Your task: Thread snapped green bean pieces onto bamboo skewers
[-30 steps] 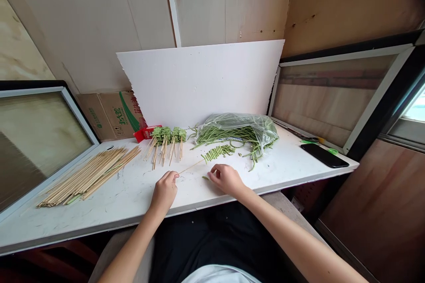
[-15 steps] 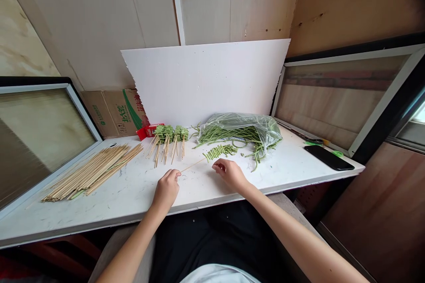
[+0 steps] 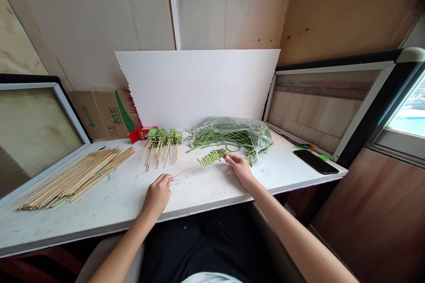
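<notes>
In L hand (image 3: pixel 158 193): skewer (image 3: pixel 186 171) end hidden.

Head view, forward and down over table (image 3: pixel 189 194)

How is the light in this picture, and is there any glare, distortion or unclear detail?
Head view: daylight pane at right very bright, space under the table dark; head view: pale highlights on the plastic bag; head view: sides look stretched, upper right corner darkened; head view: skewer visible, but its tip too small to make out.
</notes>
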`<state>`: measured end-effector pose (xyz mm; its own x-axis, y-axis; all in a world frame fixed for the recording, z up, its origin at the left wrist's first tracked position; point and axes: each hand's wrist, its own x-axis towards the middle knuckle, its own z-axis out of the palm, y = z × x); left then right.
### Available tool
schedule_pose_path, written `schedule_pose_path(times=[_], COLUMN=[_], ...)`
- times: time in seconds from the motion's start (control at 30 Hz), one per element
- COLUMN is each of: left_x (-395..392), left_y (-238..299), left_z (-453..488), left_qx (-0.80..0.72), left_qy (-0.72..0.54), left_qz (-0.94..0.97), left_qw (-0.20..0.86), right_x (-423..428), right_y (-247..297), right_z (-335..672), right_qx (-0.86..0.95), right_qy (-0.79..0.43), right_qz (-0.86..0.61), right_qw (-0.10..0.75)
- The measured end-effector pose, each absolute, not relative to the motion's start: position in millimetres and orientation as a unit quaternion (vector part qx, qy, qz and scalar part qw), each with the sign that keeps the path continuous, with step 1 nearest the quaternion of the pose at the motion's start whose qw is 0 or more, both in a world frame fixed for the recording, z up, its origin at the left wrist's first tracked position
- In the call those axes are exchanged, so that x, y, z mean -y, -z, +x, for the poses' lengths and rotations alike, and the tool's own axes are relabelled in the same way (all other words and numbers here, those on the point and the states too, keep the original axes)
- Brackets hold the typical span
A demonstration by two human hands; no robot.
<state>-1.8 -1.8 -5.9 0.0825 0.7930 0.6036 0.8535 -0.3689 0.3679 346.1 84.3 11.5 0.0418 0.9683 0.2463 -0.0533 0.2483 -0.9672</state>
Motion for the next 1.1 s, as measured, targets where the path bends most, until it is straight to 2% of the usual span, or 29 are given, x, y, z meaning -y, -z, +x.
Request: schedule_pose_path(times=[0.2,1.1], left_x=[3,5], left_y=[4,2], left_z=[-1,0], left_qx=[0.554,0.553], left_qy=[0.373,0.376], left_qz=[-0.743,-0.743], left_qw=[0.042,0.041], right_x=[-91,-77], right_y=[-5,-20], right_z=[350,347], right_qx=[0.508,0.572], right_qy=[-0.458,-0.434], right_qz=[-0.420,-0.431], right_qw=[0.596,0.546])
